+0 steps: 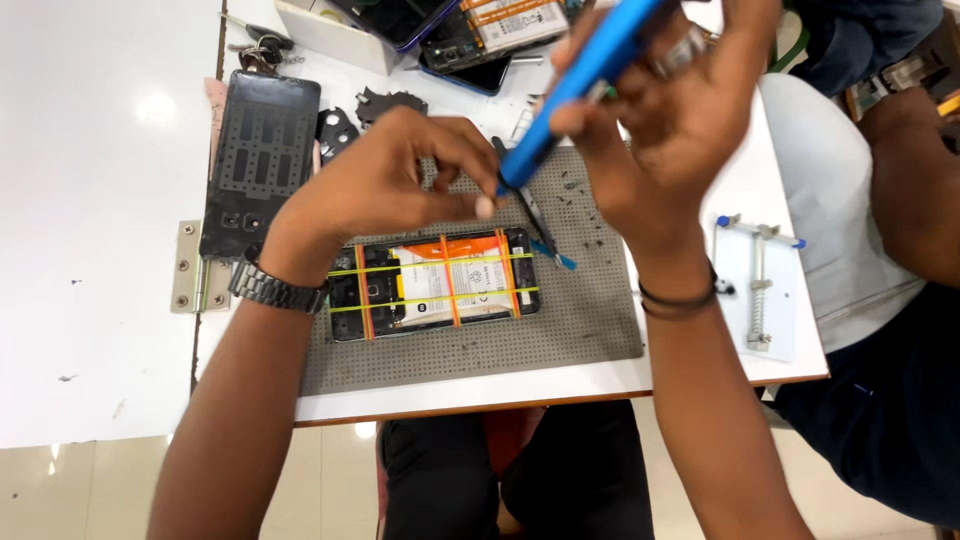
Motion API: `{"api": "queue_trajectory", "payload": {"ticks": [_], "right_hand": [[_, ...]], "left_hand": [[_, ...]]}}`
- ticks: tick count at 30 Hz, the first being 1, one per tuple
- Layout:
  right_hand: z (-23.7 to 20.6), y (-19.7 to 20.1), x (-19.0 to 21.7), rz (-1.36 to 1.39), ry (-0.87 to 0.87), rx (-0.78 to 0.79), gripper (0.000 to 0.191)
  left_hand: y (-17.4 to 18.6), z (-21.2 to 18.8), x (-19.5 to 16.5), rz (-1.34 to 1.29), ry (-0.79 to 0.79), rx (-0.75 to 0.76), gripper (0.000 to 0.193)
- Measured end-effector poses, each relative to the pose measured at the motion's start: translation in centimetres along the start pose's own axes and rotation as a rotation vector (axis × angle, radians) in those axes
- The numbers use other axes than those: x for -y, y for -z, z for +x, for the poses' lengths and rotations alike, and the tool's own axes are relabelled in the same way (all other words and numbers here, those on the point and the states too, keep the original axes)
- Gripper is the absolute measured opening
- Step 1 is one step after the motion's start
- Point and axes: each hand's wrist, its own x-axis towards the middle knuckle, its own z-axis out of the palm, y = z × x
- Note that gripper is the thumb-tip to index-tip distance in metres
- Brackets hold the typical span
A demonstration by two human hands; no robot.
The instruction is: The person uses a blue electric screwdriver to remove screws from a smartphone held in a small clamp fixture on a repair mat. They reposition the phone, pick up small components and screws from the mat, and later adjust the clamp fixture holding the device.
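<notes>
The left hand (385,185) reaches in from the lower left, wrist bent, fingers drawn together and pinching at the tip of the blue screwdriver (570,90); the right hand (680,110) comes up from the lower right, closed around the screwdriver's handle, holding it tilted; the opened phone (435,285), bound with rubber bands, lies on the grey mat (580,320) just below both hands

In my right hand (690,120) the screwdriver (575,85) is smooth blue plastic with a slight sheen. The mat (590,310) under my phone (435,285) looks like matt grey rubber, dotted with small holes. Stretchy bands (440,268), orange and yellow, cross its glossy insides. My left wrist wears a shiny metal-link watch (275,288). The table (100,200) is glossy white.
</notes>
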Motion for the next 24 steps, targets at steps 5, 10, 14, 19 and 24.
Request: {"api": "queue_trajectory", "payload": {"ticks": [5, 10, 14, 19, 24], "right_hand": [[-4.4, 1.0, 1.6, -0.124, 0.21, 0.12, 0.091], [-6.2, 5.7, 0.5, 0.193, 0.052, 0.269, 0.09], [-7.1, 9.0, -0.3, -0.054, 0.007, 0.525, 0.108], [-8.6, 6.5, 0.5, -0.233, 0.229, 0.3, 0.117], [-8.4, 3.1, 2.5, -0.457, 0.157, 0.143, 0.114]], "left_hand": [[-1.5, 0.1, -0.8, 0.002, 0.091, 0.174, 0.017], [-3.3, 0.9, -0.7, -0.153, 0.137, 0.177, 0.014], [-4.1, 1.0, -1.1, -0.038, 0.185, 0.21, 0.01], [-3.9, 0.6, -1.2, 0.161, 0.086, 0.219, 0.012], [-3.4, 0.1, -1.3, 0.152, 0.075, 0.276, 0.018]]}}
